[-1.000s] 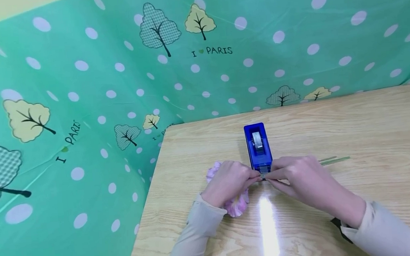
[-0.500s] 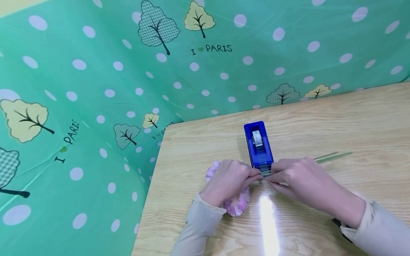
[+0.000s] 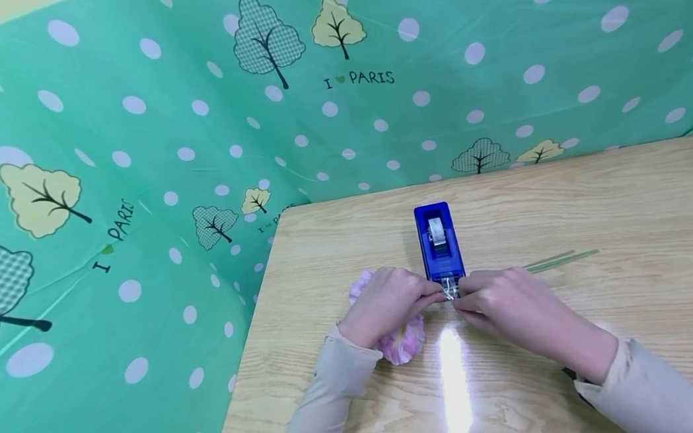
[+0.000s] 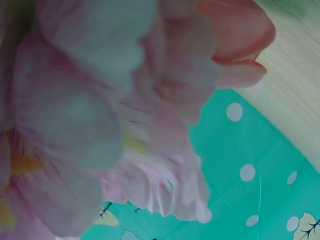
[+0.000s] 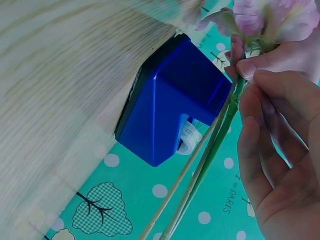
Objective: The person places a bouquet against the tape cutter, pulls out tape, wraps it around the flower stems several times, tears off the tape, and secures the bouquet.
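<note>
My left hand pinches the stems of pink artificial flowers just below the blossoms. Petals fill much of the left wrist view and hide most of that hand. The thumb and forefinger of my right hand pinch at the stems close beside the left fingertips. Thin green and tan stems run out past the right hand. A blue tape dispenser with a roll of clear tape stands just beyond both hands. Shiny clear tape shows between the fingertips; how it lies on the stems is hard to tell.
The hands work over a light wooden table. A green dotted cloth with printed trees hangs behind it and along its left side. A small black object shows partly under the right sleeve.
The stem ends have shifted slightly up and right. Shiny tape now shows between the fingertips, where green stem showed half a second ago. Both hands have stayed nearly in place.
</note>
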Motion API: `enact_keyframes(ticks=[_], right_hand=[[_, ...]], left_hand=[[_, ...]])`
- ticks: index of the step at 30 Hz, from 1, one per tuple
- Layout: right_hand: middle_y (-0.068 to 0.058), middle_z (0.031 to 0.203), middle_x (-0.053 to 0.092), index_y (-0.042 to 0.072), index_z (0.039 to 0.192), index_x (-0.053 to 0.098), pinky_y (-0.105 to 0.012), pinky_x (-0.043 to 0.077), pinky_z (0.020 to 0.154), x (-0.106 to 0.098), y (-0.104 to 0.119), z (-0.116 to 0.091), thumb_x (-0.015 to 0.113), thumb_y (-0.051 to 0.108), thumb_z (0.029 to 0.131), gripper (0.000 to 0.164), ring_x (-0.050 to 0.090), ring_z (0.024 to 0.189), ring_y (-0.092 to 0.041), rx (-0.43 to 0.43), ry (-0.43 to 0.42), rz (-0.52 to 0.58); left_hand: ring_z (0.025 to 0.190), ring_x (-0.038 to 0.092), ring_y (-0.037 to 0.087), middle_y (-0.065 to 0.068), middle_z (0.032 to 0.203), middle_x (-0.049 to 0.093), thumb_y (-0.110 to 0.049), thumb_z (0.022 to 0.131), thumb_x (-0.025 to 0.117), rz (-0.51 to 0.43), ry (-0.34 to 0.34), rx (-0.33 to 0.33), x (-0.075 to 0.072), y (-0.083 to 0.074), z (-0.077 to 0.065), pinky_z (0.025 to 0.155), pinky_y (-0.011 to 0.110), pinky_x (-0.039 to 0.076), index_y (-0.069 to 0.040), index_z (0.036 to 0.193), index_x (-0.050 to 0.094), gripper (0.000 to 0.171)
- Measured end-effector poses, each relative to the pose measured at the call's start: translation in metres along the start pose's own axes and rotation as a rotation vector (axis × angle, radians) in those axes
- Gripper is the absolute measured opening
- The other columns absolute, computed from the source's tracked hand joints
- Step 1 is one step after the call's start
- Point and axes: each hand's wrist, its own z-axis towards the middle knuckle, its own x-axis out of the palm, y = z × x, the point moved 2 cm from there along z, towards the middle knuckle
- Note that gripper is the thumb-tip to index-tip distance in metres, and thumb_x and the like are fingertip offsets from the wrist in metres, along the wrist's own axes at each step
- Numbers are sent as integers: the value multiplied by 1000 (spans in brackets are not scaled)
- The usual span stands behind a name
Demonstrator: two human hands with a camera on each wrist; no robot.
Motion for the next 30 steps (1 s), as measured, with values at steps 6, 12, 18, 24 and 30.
enact_keyframes(ticks=[6, 12, 18, 24, 30], right_hand=[[14, 69, 52, 16, 82, 79, -17, 36, 47, 2, -2, 0, 85, 9, 71, 14, 35, 56, 2, -7, -4, -9], [13, 70, 55, 16, 78, 78, -18, 41, 49, 4, -4, 0, 87, 10, 70, 14, 41, 57, 2, 13, -11, -31], [12, 73, 57, 17, 79, 76, -22, 45, 51, 6, -7, 0, 86, 8, 72, 15, 47, 59, -1, 26, -31, -26], [10, 72, 53, 14, 82, 76, -22, 43, 49, 9, -7, 1, 85, 9, 74, 12, 41, 61, -4, 0, -28, -76], [7, 71, 51, 12, 79, 74, -22, 41, 48, 12, -5, 1, 80, 6, 76, 9, 41, 62, -7, -51, -25, -143]], left_hand=[[53, 46, -5, -16, 66, 63, -33, 98, 63, 0, 26, 0, -1, 0, 1, 54, 11, 39, -23, 84, 74, 20], [54, 47, -4, -15, 67, 64, -33, 98, 62, -4, 40, -3, -2, 0, 2, 54, 11, 39, -23, 84, 74, 20], [53, 47, -3, -15, 67, 64, -33, 98, 62, 1, 41, 2, -4, -1, 3, 54, 12, 40, -23, 86, 74, 20], [53, 46, -1, -15, 66, 62, -34, 99, 61, 22, 48, 3, -5, -1, 4, 53, 14, 39, -23, 85, 74, 21], [54, 47, -1, -15, 68, 64, -34, 98, 62, 18, 49, -8, -4, -1, 2, 54, 14, 40, -24, 86, 75, 21]])
